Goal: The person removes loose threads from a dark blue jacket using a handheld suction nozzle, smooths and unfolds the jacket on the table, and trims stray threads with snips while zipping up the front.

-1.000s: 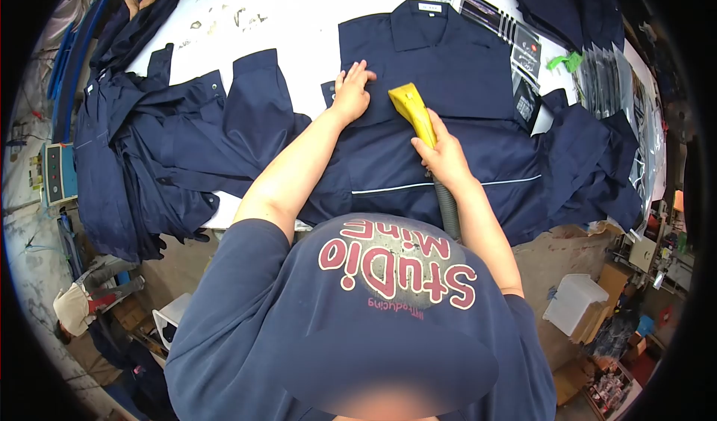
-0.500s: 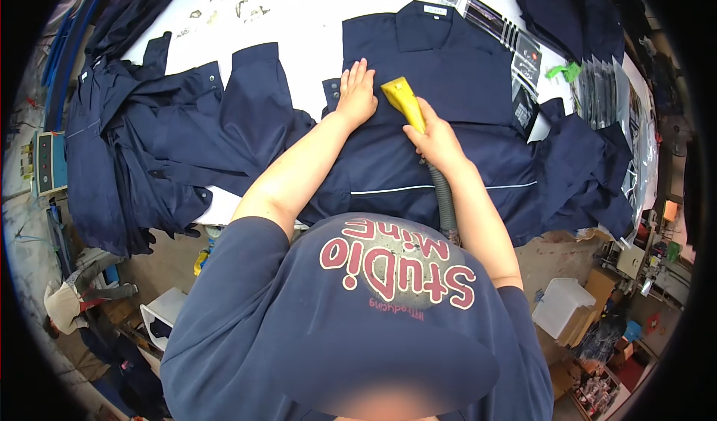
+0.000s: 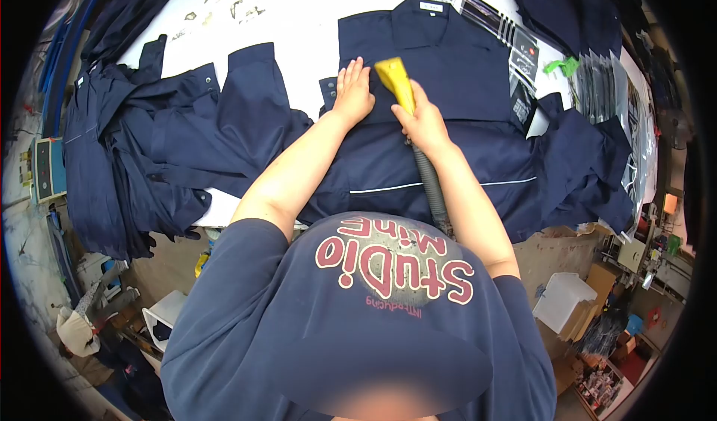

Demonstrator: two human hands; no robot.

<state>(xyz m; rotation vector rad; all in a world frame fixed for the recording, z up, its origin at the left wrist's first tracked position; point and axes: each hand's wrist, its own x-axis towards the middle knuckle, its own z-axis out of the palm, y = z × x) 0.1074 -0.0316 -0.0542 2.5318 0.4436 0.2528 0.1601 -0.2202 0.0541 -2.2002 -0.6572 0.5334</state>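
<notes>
A folded navy work jacket (image 3: 463,78) lies on the white table, its collar and white label at the far side. My left hand (image 3: 354,96) rests flat on the jacket's left edge, fingers stretched out and holding nothing. My right hand (image 3: 426,122) is wrapped around a yellow vacuum nozzle (image 3: 396,81), whose wide end is over the jacket just right of my left fingers. Whether the nozzle touches the cloth, I cannot tell. From it a grey ribbed hose (image 3: 429,186) runs back toward my body. Nearer me lies navy cloth with white piping (image 3: 388,189).
Rumpled navy garments (image 3: 127,145) cover the table's left side. Printed plastic bags (image 3: 526,63), a green object (image 3: 562,66) and a stack of clear-bagged items (image 3: 597,89) are at the right. A white bin (image 3: 564,301) stands on the floor, lower right.
My right hand has moved a little up and left with the nozzle, and the hose has followed. My left hand stays flat on the jacket. The other person's hands at top left have gone from view.
</notes>
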